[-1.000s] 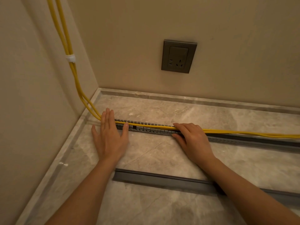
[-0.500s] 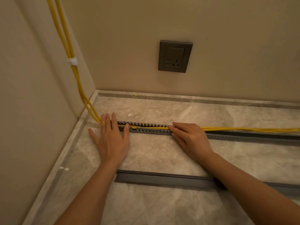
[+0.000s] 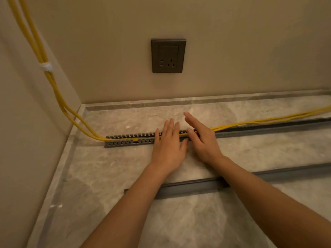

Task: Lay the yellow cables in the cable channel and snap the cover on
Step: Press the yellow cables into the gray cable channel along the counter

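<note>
Yellow cables (image 3: 53, 86) run down the left wall, bound by a white tie (image 3: 46, 66), and enter the left end of a grey slotted cable channel (image 3: 129, 140) lying on the marble floor. Inside the channel's left part the cables lie low. To the right they rise out of it (image 3: 250, 122) and trail off right. My left hand (image 3: 168, 145) lies flat, palm down, on the channel, fingers pointing away. My right hand (image 3: 202, 138) is right beside it, fingers straight, its edge on the channel. The grey cover (image 3: 195, 188) lies loose on the floor, partly under my forearms.
A dark wall socket (image 3: 168, 56) sits on the back wall above the channel. Walls meet in a corner at the left. A marble skirting strip (image 3: 197, 101) runs along the back wall. The floor (image 3: 107, 176) is pale grey marble.
My left hand has slid right along the channel, from its left end to beside my right hand. The cables now lie inside the channel's left part. The camera has shifted right.
</note>
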`<state>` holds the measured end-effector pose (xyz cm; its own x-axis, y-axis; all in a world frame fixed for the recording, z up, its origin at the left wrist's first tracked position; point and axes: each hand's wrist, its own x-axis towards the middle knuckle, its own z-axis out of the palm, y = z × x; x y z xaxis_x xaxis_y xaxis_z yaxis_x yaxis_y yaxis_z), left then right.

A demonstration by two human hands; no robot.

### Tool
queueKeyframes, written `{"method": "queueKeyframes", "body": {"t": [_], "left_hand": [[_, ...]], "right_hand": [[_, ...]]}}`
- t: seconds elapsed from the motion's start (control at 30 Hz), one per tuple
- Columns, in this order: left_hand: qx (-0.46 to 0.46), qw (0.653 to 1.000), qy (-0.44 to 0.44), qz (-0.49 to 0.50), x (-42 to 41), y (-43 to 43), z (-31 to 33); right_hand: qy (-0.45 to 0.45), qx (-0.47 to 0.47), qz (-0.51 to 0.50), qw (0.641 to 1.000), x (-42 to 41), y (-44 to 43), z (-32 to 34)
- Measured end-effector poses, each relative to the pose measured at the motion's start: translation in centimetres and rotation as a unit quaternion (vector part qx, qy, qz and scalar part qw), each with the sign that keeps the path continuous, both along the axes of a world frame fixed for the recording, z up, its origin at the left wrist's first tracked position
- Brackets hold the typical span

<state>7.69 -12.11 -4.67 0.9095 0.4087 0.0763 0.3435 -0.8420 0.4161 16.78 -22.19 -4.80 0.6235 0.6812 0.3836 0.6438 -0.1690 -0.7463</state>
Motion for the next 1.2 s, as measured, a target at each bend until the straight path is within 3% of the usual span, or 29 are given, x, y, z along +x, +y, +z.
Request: {"method": "queueKeyframes", "body": {"t": [0.1, 0.23, 0.57, 0.83, 1.2], "left_hand": [[0.030, 0.999, 0.016, 0.011, 1.4, -3.2, -0.4], [0.091, 0.993, 0.030, 0.069, 2.2, -5.1, -1.2], [0.119, 0.988, 0.029, 0.089, 2.4, -5.0, -2.5], [0.132, 0.984, 0.048, 0.113, 2.6, -5.1, -2.3], [0.146, 0.979, 0.041, 0.135, 2.7, -5.5, -2.1]], "right_hand": [[0.088, 0.052, -0.038, 0.994, -0.4, 0.2, 0.4], [0.115, 0.059, -0.074, 0.989, -0.4, -1.0, 0.9], [-0.044, -0.062, -0.133, 0.988, 7.2, -8.8, 1.5], [-0.210, -0.199, -0.097, 0.952, 11.6, -13.2, 0.0], [-0.259, -0.203, -0.118, 0.937, 12.2, -12.9, -0.7]]}}
